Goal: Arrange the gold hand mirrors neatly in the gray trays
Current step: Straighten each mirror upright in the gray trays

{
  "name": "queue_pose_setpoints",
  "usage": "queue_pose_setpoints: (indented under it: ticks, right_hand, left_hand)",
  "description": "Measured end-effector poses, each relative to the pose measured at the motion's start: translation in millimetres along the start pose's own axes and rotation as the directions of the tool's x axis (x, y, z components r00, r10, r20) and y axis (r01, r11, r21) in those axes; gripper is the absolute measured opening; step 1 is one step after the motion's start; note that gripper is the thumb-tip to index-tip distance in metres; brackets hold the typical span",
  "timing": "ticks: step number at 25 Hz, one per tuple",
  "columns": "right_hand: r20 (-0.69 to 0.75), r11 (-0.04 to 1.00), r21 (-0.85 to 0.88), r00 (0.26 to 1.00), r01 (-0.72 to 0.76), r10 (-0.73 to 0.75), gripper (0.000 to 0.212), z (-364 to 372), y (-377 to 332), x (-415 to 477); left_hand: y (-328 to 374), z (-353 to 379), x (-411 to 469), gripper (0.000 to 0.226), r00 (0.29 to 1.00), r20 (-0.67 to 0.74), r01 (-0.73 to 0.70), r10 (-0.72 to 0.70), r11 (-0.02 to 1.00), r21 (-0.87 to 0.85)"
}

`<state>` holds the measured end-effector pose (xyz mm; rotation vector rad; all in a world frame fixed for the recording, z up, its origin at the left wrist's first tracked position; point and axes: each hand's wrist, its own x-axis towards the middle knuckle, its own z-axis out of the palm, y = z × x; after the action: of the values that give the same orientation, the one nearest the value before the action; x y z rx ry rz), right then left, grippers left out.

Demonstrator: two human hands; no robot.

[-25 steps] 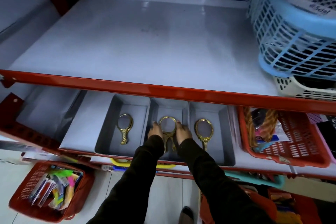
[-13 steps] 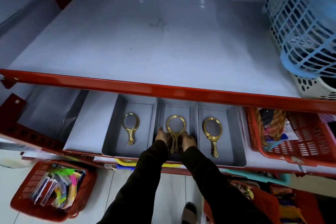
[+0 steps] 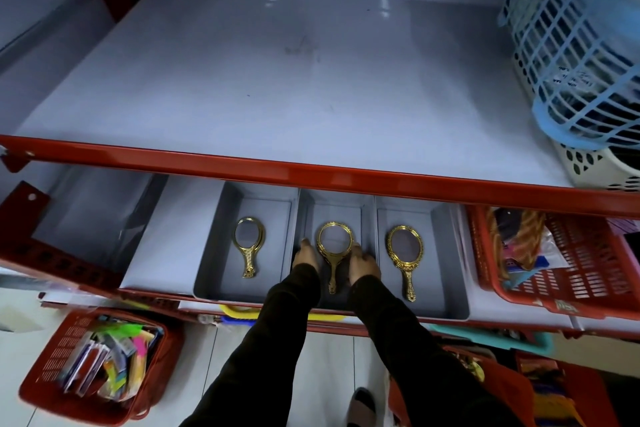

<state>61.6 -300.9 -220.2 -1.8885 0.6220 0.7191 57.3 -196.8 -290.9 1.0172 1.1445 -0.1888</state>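
Three gray trays stand side by side on the lower shelf: left tray (image 3: pixel 207 270), middle tray (image 3: pixel 334 208), right tray (image 3: pixel 446 253). Each holds one gold hand mirror lying flat with its handle toward me: left mirror (image 3: pixel 248 246), middle mirror (image 3: pixel 333 253), right mirror (image 3: pixel 405 253). Both my hands reach into the middle tray. My left hand (image 3: pixel 306 256) lies just left of the middle mirror's round frame. My right hand (image 3: pixel 362 263) lies just right of it, fingertips at the rim. The mirror rests on the tray floor between them.
A red shelf edge (image 3: pixel 311 173) overhangs the trays' far ends. A red basket (image 3: pixel 571 274) of goods sits right of the trays. On the upper shelf, blue and white baskets (image 3: pixel 571 62) stand at the right. Another red basket (image 3: pixel 100 367) stands on the floor.
My hands have slid back from the middle mirror's head and parted a little, uncovering its handle. The mirror now lies straight in its tray.
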Motion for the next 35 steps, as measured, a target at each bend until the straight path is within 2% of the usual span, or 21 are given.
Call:
queue_pose_setpoints:
  ticks: [3, 6, 8, 12, 15, 18, 20, 22, 24, 26, 27, 28, 30, 31, 35]
  right_hand:
    - [0.001, 1.000, 0.020, 1.000, 0.009, -0.009, 0.050, -2, -5, -6]
    - [0.022, 0.989, 0.136, 0.998, 0.063, -0.067, 0.038, 3, -14, -20]
    - [0.076, 0.975, 0.205, 0.992, 0.085, -0.103, 0.035, 13, -24, -32]
    - [0.219, 0.933, 0.357, 0.967, 0.043, -0.128, 0.048, 47, -45, -53]
    - [0.290, 0.939, 0.345, 0.952, -0.006, -0.101, 0.057, 79, -54, -60]
    - [0.316, 0.933, 0.351, 0.948, -0.073, -0.045, 0.057, 114, -55, -58]
    - [0.282, 0.944, 0.314, 0.959, -0.104, 0.012, 0.057, 134, -48, -54]
    - [0.224, 0.973, 0.209, 0.973, -0.099, 0.051, 0.068, 157, -33, -36]
    - [0.216, 0.982, 0.153, 0.973, -0.113, 0.078, 0.069, 174, -17, -13]
    - [0.219, 0.975, 0.173, 0.970, -0.142, 0.102, 0.052, 179, -15, -20]
    - [0.215, 0.970, 0.193, 0.971, -0.150, 0.108, 0.047, 178, -17, -26]
    - [0.211, 0.966, 0.205, 0.971, -0.159, 0.115, 0.045, 179, -18, -30]
    - [0.225, 0.959, 0.235, 0.968, -0.161, 0.107, 0.043, 181, -15, -30]
    - [0.230, 0.957, 0.246, 0.968, -0.156, 0.098, 0.043, 182, -13, -30]
    - [0.224, 0.964, 0.216, 0.969, -0.154, 0.105, 0.041, 181, -14, -31]
  left_hand:
    - [20, -5, -34, 0.064, 0.999, -0.008, 0.051, -0.052, 0.994, -0.092]
    - [39, -19, -68, 0.055, 0.994, 0.106, 0.049, -0.035, 0.989, -0.138]
    - [52, -37, -80, 0.055, 0.991, 0.133, 0.012, 0.005, 0.992, -0.129]
    - [81, -85, -89, 0.058, 0.994, 0.096, -0.048, 0.061, 0.991, -0.129]
    - [91, -121, -70, 0.058, 0.994, -0.062, -0.099, 0.093, 0.992, -0.085]
    - [89, -149, -36, 0.066, 0.978, -0.196, -0.083, 0.078, 0.996, -0.014]
    - [88, -154, -35, 0.067, 0.985, -0.161, -0.056, 0.062, 0.998, 0.038]
    - [86, -154, -32, 0.068, 0.995, -0.103, 0.004, 0.001, 0.999, 0.042]
    - [78, -155, -15, 0.082, 0.997, -0.070, 0.025, -0.028, 0.999, -0.037]
    - [50, -157, 46, 0.115, 0.994, -0.082, 0.067, -0.071, 0.997, -0.050]
    - [41, -158, 66, 0.120, 0.993, -0.061, 0.098, -0.101, 0.994, -0.043]
    - [39, -156, 75, 0.110, 0.995, -0.027, 0.092, -0.093, 0.995, -0.023]
    - [58, -155, 36, 0.074, 1.000, -0.029, 0.001, 0.001, 0.997, 0.075]
    - [65, -154, 19, 0.067, 1.000, -0.014, -0.018, 0.019, 0.997, 0.082]
    - [66, -155, 13, 0.067, 0.999, -0.002, -0.035, 0.036, 0.993, 0.113]
